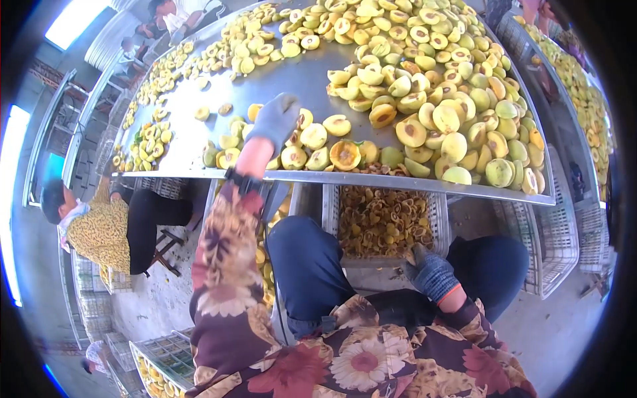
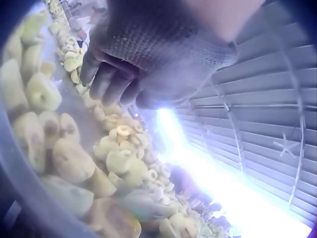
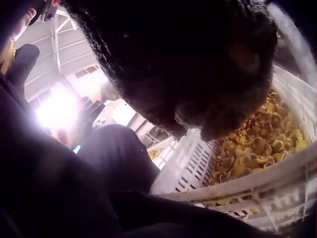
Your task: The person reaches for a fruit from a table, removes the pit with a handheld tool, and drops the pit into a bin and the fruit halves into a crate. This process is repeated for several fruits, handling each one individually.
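Note:
Halved yellow-green fruits [image 1: 448, 118] lie heaped on a metal table [image 1: 302, 79], many with brown centres. My gloved left hand [image 1: 275, 121] is above the near part of the tabletop, beside a row of fruit halves [image 1: 313, 136]. In the left wrist view the left hand [image 2: 161, 59] has loosely bent fingers with nothing visible in them. My gloved right hand [image 1: 432, 275] is low, at the near edge of a white crate [image 1: 441, 222] of brown and yellow pieces [image 1: 381, 222]. The right wrist view shows this hand [image 3: 183, 64] dark over the crate [image 3: 228, 191]; whatever its fingers hold is hidden.
My knees [image 1: 308, 262] are on either side below the table edge [image 1: 398, 180]. At the left sits a person in a patterned top [image 1: 99, 229]. More crates stand at the right [image 1: 554, 232] and lower left [image 1: 162, 351]. Another fruit-covered table [image 1: 574, 93] is at the right.

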`<state>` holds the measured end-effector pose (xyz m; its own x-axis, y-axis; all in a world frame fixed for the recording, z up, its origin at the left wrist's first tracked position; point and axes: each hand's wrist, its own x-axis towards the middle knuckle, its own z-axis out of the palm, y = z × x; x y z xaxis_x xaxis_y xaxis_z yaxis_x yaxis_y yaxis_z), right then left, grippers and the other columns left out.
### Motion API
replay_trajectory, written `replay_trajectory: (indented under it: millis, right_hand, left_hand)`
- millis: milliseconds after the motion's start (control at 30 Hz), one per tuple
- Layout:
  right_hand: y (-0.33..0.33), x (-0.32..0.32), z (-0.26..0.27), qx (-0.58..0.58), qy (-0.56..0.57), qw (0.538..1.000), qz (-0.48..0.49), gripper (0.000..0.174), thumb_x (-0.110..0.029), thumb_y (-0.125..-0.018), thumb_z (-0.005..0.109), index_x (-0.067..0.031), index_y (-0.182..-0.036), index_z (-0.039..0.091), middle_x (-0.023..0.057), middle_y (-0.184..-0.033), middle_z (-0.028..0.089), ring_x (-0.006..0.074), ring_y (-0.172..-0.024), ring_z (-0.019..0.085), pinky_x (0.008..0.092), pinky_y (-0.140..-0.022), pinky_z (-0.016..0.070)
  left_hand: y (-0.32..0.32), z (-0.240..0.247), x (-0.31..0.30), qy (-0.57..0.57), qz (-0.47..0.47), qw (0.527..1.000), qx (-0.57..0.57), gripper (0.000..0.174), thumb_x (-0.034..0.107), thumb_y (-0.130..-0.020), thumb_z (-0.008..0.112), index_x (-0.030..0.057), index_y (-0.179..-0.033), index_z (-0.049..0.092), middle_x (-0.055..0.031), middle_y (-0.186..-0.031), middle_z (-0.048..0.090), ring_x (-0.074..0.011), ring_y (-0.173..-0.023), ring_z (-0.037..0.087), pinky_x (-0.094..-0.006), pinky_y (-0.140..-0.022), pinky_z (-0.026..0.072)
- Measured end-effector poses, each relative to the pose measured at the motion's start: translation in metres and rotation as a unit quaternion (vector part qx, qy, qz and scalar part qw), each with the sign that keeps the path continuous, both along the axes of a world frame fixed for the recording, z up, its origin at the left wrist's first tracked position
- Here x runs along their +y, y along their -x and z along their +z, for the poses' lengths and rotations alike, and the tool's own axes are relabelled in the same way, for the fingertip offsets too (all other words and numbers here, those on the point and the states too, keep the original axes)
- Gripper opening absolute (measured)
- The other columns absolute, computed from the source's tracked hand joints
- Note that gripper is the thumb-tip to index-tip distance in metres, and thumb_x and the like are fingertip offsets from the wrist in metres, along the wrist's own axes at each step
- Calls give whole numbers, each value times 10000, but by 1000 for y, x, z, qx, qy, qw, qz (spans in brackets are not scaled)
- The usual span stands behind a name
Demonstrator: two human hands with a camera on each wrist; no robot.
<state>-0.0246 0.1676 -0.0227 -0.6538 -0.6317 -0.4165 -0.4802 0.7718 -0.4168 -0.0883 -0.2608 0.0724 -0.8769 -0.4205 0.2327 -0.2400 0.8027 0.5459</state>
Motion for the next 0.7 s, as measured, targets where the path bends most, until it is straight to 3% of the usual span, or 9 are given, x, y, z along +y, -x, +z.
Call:
replay_trajectory:
  millis: [100,200,233,367,500,600,667,700]
  right_hand:
    - [0,15,-2,17,24,999,-21,444,-418,-850,562,-49,-1095,540,198,-775,638,348,-700,635,447,-616,511]
    - [6,26,-12,41,86,995,2,433,-424,-849,565,-36,-1040,546,200,-735,628,354,-668,628,446,-605,505]
    - [10,26,-13,35,85,996,-1,431,-427,-848,566,-30,-1019,549,201,-726,624,356,-658,625,445,-601,503]
    - [18,20,-26,68,116,991,-4,430,-438,-849,558,-31,-989,548,198,-701,625,356,-640,625,444,-582,500]
    - [20,19,-36,29,50,998,-13,440,-449,-853,541,-36,-1005,548,198,-671,621,345,-626,630,447,-571,497]
    - [19,20,-36,9,53,998,-21,442,-433,-854,544,-32,-1040,544,197,-674,623,345,-627,630,446,-572,497]
    - [19,22,-42,21,63,998,-14,426,-382,-848,581,-23,-1074,537,194,-704,632,359,-648,628,442,-584,501]
    - [21,20,-36,29,142,989,-19,417,-348,-840,609,-22,-1089,533,187,-726,633,341,-660,630,425,-597,504]
  left_hand:
    - [76,-23,-28,-227,8,964,-140,328,230,-827,586,43,-1097,599,-143,-994,670,-279,-929,643,-338,-803,489]
    - [136,-33,-36,-114,64,968,-216,370,215,-810,579,55,-1143,588,-163,-1043,657,-308,-999,620,-351,-856,475]
    - [147,-40,-36,-91,63,981,-158,434,218,-790,586,77,-1200,563,-176,-1155,608,-310,-1099,573,-363,-922,457]
    - [176,-29,-5,87,24,973,-213,554,246,-747,639,139,-1276,514,-164,-1311,498,-316,-1202,491,-373,-1001,418]
    - [207,-44,-7,102,-30,944,-313,512,249,-716,680,138,-1206,578,-153,-1227,553,-327,-1141,531,-378,-965,441]
    - [197,-38,-7,138,-70,959,-237,443,224,-702,693,114,-1125,619,-164,-1190,565,-334,-1096,554,-385,-933,456]
    - [168,-23,-1,82,-54,991,-91,390,156,-668,684,88,-1048,632,-158,-1152,576,-334,-1098,538,-369,-936,447]
    - [153,-10,3,56,-71,995,-48,378,137,-663,676,83,-1035,633,-155,-1143,578,-333,-1101,532,-363,-943,441]
